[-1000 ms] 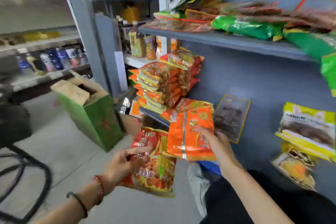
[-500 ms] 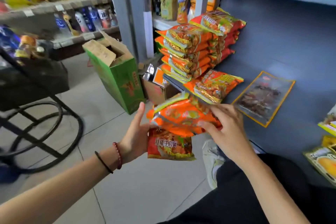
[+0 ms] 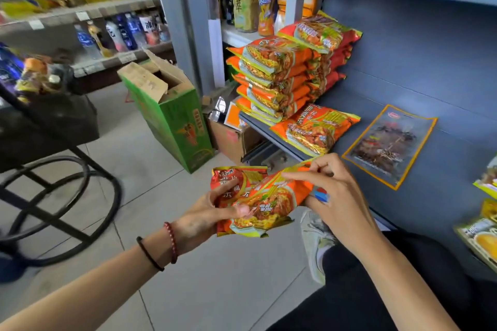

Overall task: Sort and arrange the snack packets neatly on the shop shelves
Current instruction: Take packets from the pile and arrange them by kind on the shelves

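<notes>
Observed changes:

- One second ago the red noodle packet (image 3: 233,179) and the orange noodle packet (image 3: 271,204) were held apart, one in each hand. They are now stacked, orange in front.
- Half a second ago the red packet hung below the orange one. It now projects at the upper left behind it.
- The orange packet's printed face, previously tilted away, is now turned up to view.
- The left hand (image 3: 203,219), previously with fingers straight, now has its thumb across the packet fronts.
- The right hand (image 3: 337,196), previously spread over the packet's right end, now pinches the orange packet's far right corner.
</notes>
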